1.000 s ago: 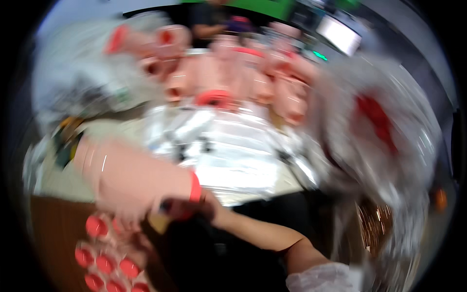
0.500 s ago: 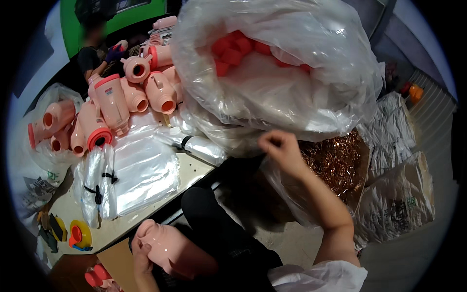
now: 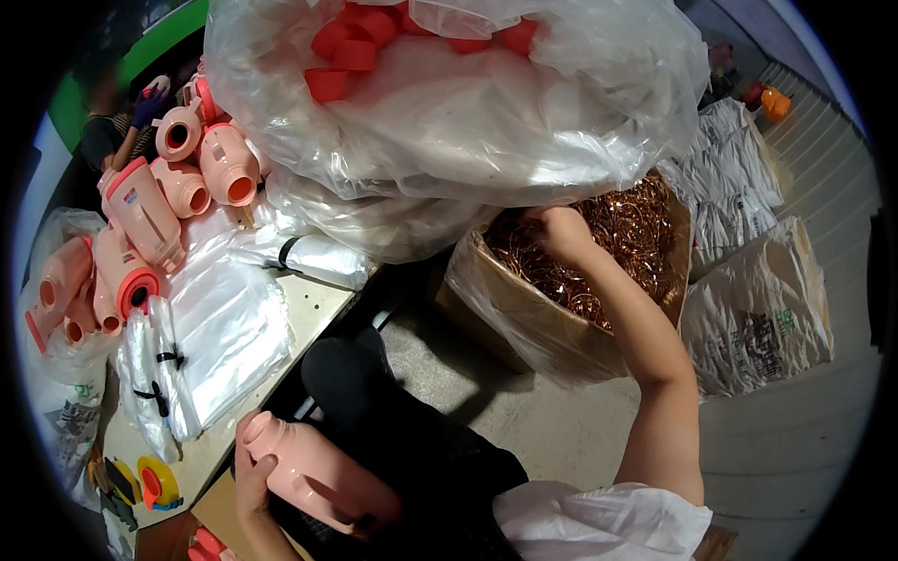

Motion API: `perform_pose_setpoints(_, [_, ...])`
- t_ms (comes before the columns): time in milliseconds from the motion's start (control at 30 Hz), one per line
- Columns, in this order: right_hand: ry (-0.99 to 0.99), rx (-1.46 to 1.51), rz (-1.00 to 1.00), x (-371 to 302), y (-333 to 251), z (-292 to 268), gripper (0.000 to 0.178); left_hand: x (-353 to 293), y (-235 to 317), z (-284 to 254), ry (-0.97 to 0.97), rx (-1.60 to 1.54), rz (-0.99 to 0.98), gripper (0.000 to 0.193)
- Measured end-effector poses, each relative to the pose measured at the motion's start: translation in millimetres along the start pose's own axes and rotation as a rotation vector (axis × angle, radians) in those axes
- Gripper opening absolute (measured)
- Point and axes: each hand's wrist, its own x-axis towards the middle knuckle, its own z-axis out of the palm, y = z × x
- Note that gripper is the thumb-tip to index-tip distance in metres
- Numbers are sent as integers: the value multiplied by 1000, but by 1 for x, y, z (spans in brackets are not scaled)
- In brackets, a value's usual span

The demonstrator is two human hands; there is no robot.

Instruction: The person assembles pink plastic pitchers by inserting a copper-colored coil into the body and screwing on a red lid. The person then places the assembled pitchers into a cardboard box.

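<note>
At the near left, a pink bottle [image 3: 323, 479] in our hold

Our left hand [image 3: 253, 479] wraps the bottle just below its neck, thumb pressed on the shoulder; it slants over our dark-clad lap [image 3: 416, 421], open mouth toward the far left. On the right, our right hand [image 3: 567, 234] is bent over copper-coloured coils [image 3: 650, 224] in a plastic-lined carton [image 3: 524, 297] (its fingertips are hidden, so we cannot tell whether they pinch anything). Just beyond the carton swells a big clear bag [image 3: 458, 131], red cup-like pieces [image 3: 354, 56] inside. To our left, the cream table [image 3: 307, 313] bears flat clear bags [image 3: 229, 323] and, farther left, a heap of pink vessels [image 3: 145, 210]. At the far left we see a co-worker [image 3: 101, 140] in a purple glove [image 3: 148, 107]; white sacks [image 3: 762, 318] line the floor on the right.
</note>
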Motion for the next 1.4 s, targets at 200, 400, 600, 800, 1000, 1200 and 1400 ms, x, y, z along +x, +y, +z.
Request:
perform_pose_setpoints(200, [35,-134,-7,-1,12,20,14,-6,-22,-2,68,-158,48,92])
perform_pose_setpoints(400, [278,190,-247,-43,-112,-34,14,-15,-4,-17,14,-160,126,86])
perform_pose_setpoints(600, [-502,2169,127,-52,-303,67,37,2,-20,-2,-79,-265,123,80])
perform_pose_setpoints(800, [-564,1451,-114,-102,-413,114,16,-34,-5,-1,69,-210,273,69])
perform_pose_setpoints(1000, [-636,1698,51,-142,-409,128,18,-51,-36,15,300,-354,196,48])
perform_pose_setpoints(1200, [-467,1675,-276,-153,-402,131,24,-69,-29,24,353,33,366,44])
perform_pose_setpoints(1400, [-655,1739,-47,-155,-408,115,23,-79,-17,36,426,-368,115,41])
